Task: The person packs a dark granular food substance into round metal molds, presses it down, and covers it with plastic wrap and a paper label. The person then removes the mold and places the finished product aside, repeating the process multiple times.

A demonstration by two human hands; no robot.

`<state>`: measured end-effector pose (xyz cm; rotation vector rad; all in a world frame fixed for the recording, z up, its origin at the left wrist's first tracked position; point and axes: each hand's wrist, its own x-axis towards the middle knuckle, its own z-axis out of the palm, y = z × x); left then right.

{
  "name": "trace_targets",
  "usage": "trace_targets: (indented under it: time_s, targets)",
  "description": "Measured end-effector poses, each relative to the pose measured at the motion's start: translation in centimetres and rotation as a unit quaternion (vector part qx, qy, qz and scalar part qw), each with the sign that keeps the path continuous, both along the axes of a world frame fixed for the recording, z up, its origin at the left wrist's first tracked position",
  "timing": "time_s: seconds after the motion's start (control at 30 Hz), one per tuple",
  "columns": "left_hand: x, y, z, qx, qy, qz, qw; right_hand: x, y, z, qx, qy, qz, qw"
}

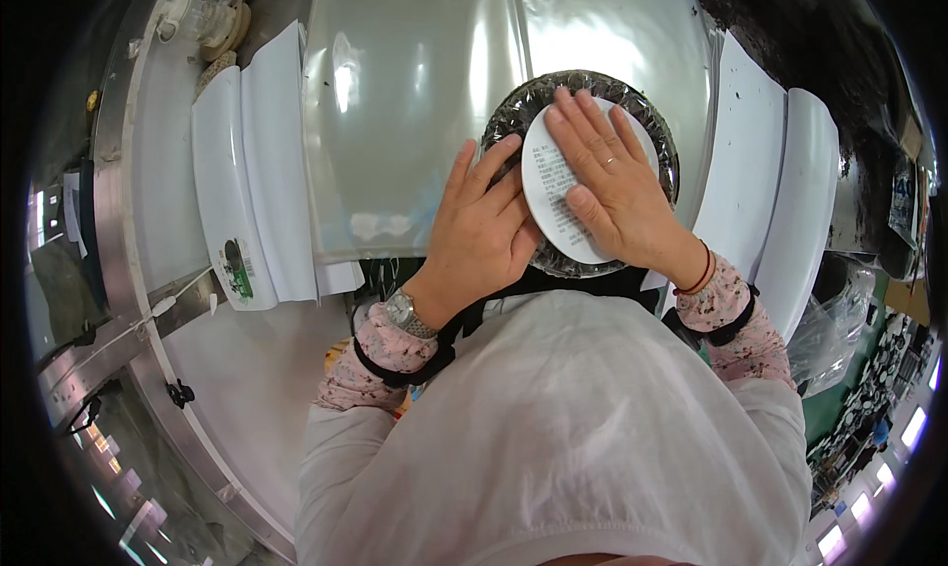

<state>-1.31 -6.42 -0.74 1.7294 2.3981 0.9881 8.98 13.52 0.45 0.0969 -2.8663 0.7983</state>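
A round dark item (pixel 511 118) in clear, crinkled plastic wrap sits at the near edge of the table. On top of it lies a white oval-looking label (pixel 548 188) printed with several lines of text. My right hand (pixel 611 173) rests flat on the label, fingers together and thumb apart, covering its right half. Beside it, my left hand (pixel 481 225) touches the left side of the wrapped item, with its fingertips by the label's left edge. A wristwatch is on the left wrist, and a ring and a red cord are on the right hand and wrist.
A glossy clear plastic sheet (pixel 400 121) covers the table. White paper stacks (pixel 278 166) stand left, with more white sheets (pixel 748 151) at right. A clear jar-like container (pixel 200 21) is at the far left. Crumpled plastic film (pixel 837 329) hangs at the right.
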Motion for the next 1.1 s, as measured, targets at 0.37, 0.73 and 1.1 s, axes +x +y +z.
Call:
trace_targets:
  time_s: [0.37, 0.73, 1.1]
  targets:
    - [-3.0, -0.5, -0.4, 0.278, -0.286, 0.066, 0.914, -0.1, -0.9, -0.8, 0.140, -0.025, 0.017, 0.990]
    - [-3.6, 5.8, -3.4, 0.247, -0.612, 0.195, 0.726, 2.7, -4.5, 1.2, -0.012, -0.082, 0.145, 0.986]
    - [-2.9, 5.6, -0.7, 0.108, -0.434, 0.208, 0.870, 0.6, -1.7, -1.5, 0.161, 0.007, -0.022, 0.987]
